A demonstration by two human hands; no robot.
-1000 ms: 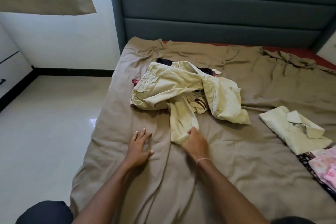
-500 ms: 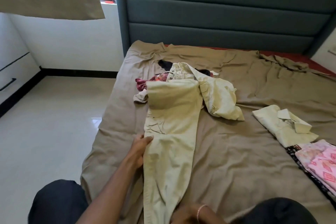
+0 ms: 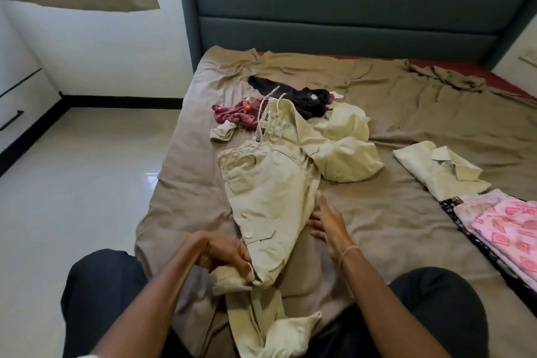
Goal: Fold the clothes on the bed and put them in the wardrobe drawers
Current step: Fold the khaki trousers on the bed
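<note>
Khaki cotton cargo trousers (image 3: 270, 192) lie lengthwise on the near middle of the brown-sheeted bed (image 3: 392, 212), legs trailing off its near edge. The left hand (image 3: 223, 253) pinches the cloth at the knee; the right hand (image 3: 327, 221) is flat and spread beside the right seam, gripping nothing. The step seems to be straightening the trousers for folding; next the legs likely need laying together. A small dark waistband label is too small to read.

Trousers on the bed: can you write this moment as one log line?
step: folding | left hand: gripping trousers | right hand: open, flat beside them | folded shirt: right side
</note>
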